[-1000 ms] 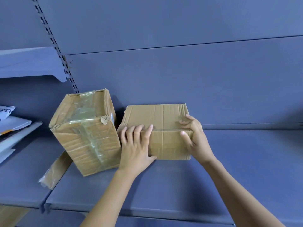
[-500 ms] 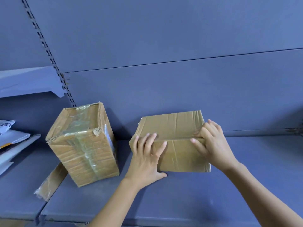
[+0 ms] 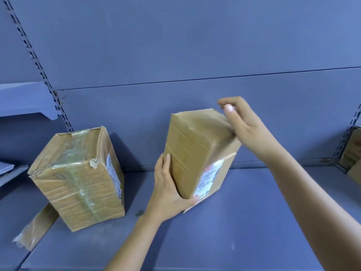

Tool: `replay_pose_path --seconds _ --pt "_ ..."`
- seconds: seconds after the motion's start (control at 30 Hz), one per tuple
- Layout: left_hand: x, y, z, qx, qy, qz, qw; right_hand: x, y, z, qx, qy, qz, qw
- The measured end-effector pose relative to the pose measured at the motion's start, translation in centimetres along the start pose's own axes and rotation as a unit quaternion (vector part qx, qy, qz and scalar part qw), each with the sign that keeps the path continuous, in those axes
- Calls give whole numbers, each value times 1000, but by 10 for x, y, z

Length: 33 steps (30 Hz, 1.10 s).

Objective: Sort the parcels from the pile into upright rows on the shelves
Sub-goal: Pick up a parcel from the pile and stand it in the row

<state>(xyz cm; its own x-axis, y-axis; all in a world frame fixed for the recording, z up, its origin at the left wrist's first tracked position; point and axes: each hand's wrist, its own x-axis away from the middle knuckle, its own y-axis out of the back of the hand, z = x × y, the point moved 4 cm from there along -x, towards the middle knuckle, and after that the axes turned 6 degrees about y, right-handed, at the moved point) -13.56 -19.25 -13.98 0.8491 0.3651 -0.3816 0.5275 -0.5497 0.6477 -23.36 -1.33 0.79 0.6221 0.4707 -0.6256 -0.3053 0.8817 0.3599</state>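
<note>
A brown cardboard parcel (image 3: 192,151) is tipped up on one edge above the grey shelf (image 3: 244,222), its white label facing lower right. My left hand (image 3: 168,194) grips its lower left corner, thumb under the near edge. My right hand (image 3: 242,126) holds the top right corner, fingers curled over the top. A taller taped cardboard parcel (image 3: 78,177) stands upright on the shelf to the left, apart from the tipped one.
A flat brown packet (image 3: 37,227) leans at the shelf's left front edge. Another shelf bay at far right holds a cardboard box (image 3: 353,153). A higher shelf (image 3: 25,98) juts out at the left. The slotted upright (image 3: 39,65) runs down the back panel.
The smaller parcel lay flat next to the taped one; both hands slid it right and have tipped it up onto its edge, exposing the label.
</note>
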Motion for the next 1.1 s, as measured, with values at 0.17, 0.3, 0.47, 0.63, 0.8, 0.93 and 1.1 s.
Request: replay_pose_path --seconds 0.17,0.3,0.47,0.63,0.8,0.93,1.1 --pt "-1 0 17 80 27 24 996 52 -1 -86 -106 -154 -126 974" --pt "-6 7 12 231 48 80 969 81 -20 -116 -133 -192 1 972" --pt "-10 21 5 373 77 125 916 86 -30 -106 -268 -157 143 940" --pt "-2 13 12 377 120 175 902 100 -38 -102 -286 -181 181 923" --pt "-5 19 10 324 126 173 922 105 -42 -106 -283 -199 145 927" --pt "-22 49 23 326 86 75 939 102 -37 -106 -275 -195 115 934" --pt "-57 60 -9 384 70 82 917 108 -38 -97 -283 -200 116 931"
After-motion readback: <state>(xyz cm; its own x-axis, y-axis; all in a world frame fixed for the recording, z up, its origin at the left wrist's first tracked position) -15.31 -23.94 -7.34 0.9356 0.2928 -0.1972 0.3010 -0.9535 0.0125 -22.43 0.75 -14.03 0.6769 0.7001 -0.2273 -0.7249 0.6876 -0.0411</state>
